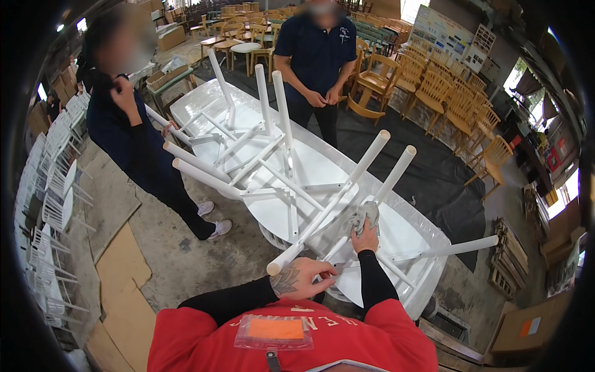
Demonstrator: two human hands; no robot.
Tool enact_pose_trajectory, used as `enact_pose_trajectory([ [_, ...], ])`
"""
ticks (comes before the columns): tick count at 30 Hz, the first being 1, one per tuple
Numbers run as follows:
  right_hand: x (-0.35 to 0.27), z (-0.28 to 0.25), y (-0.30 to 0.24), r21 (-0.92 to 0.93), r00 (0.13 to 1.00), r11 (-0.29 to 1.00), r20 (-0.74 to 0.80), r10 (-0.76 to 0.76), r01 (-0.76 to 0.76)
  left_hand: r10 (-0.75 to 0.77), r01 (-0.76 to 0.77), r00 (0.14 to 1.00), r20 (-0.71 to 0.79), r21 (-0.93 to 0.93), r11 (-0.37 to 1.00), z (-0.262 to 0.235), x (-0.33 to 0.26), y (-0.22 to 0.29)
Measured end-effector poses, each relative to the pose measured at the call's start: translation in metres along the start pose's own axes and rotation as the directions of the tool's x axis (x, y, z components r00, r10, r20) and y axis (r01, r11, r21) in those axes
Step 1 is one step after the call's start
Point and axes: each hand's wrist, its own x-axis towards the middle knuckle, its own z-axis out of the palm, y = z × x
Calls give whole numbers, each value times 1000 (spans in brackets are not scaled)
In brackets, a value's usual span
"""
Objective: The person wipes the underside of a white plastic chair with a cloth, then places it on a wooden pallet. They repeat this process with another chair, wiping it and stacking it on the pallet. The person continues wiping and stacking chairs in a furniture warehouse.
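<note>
- White upturned furniture [269,214] lies legs-up in a close group on a table [192,102] covered with clear film, right in front of the person.
- The right hand [367,237] is clamped on a grey cloth [359,218], pressed against the nearest piece by the foot of a raised leg.
- The left hand [304,279] is bent, thumb and fingertips close together beside a white rail; whether it grips the rail, I cannot tell.
- One leg [286,258] slants toward the person just beside the left hand; another [462,246] juts past the table's right end.
- More legs and crossing rails stand between the hands and the far side.
- A co-worker in a dark shirt [316,46] stands across the table, hands together in front.
- Another, in dark clothes [133,146], stands at the left end, one hand raised near the head.
- Wooden chairs [434,93] crowd the upper right, beyond a dark sheet [427,180] on the floor.
- White chairs [59,211] line the left; flattened cardboard [121,260] lies near them.
- A cardboard box [527,328] sits at lower right.
</note>
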Motion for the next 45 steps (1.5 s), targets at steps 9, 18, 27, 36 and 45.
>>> enact_pose_trajectory([
  [9,-2,-15,10,132,998,990,48,-47,40,26,-27,999,-22,-15,1000,4,1,-10],
  [18,-44,-52,48,193,990,979,-135,-41,67,66,-69,993,-94,-28,997,7,-3,-10],
  [27,-54,-43,75,50,995,998,95,38,-43,27,-27,1000,-10,-57,998,6,1,-10],
  [36,-54,-30,85,11,993,1000,118,14,-15,54,-55,998,-31,-42,998,7,0,-16],
  [45,-58,-34,73,88,998,996,62,-7,1,65,-67,997,-31,-78,995,6,-2,-14],
])
